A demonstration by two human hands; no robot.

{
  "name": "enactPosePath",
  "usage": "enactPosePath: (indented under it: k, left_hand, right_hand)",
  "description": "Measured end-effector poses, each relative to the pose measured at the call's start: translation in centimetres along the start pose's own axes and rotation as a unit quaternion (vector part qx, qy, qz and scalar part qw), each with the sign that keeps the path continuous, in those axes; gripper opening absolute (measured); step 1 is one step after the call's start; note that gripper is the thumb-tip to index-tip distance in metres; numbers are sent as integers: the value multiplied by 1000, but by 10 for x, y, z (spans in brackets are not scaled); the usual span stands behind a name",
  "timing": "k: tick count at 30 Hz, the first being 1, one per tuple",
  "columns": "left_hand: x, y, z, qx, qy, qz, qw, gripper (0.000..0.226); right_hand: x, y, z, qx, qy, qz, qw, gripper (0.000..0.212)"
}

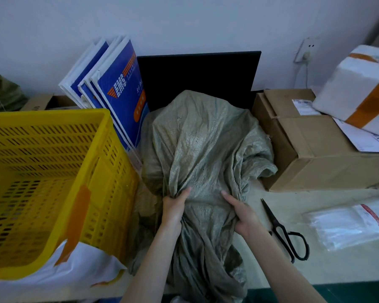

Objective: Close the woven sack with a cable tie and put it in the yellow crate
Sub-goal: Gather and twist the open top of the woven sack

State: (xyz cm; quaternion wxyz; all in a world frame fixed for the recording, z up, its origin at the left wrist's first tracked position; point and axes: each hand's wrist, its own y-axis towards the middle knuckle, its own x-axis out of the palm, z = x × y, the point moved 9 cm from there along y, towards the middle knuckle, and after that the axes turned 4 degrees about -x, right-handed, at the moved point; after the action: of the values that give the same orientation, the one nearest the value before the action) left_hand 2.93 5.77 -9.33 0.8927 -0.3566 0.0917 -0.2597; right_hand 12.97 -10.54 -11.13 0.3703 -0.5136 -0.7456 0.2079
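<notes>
Both hands, left hand (173,209) and right hand (242,217), grip gathered cloth of the woven sack (201,149) lying on the surface beside the yellow crate (53,162). Soft, limp; best held at bunched neck.

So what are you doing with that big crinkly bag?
A person is bunching up the neck of a grey-green woven sack that lies on the table. The left hand and the right hand each grip a fold of the cloth, one on each side. No cable tie is on it yet. The yellow slotted plastic crate waits to the left, and black-handled scissors lie to the right beside a clear plastic packet.
</notes>
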Motion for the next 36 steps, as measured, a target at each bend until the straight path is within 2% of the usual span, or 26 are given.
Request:
enactPosePath:
  k: [2,4,10,13,15,20,25,28,31,36]
  left_hand:
    - [1,2,-4,-26,5,5,1000,90]
    - [1,6,-6,-46,9,4,999,93]
    - [5,4,-1,-10,58,-7,998,54]
    - [1,5,-3,14,138,36,990,59]
    - [-1,9,-6,21,195,55,979,53]
    - [6,3,-3,8,95,0,995,47]
    - [-2,10,-9,-64,92,-24,993,76]
    - [0,6,-9,-113,110,-79,984,77]
    - [6,2,-8,-127,118,-121,977,71]
    - [10,5,-10,-116,97,-124,981,50]
  right_hand:
    - [1,0,2,18,-5,-1,1000,32]
    - [1,-1,0,20,-10,9,1000,32]
    - [-1,-1,-7,-17,-22,49,998,38]
    - [3,-3,-9,-25,-17,50,998,38]
    - [5,-3,-10,-28,-7,48,998,35]
    - [12,-3,-2,0,44,36,998,31]
    - [12,-2,2,24,79,19,996,25]
    - [12,-2,5,43,48,5,998,22]
    - [11,-2,7,62,5,-9,998,20]
    - [0,-1,9,74,-38,4,996,23]
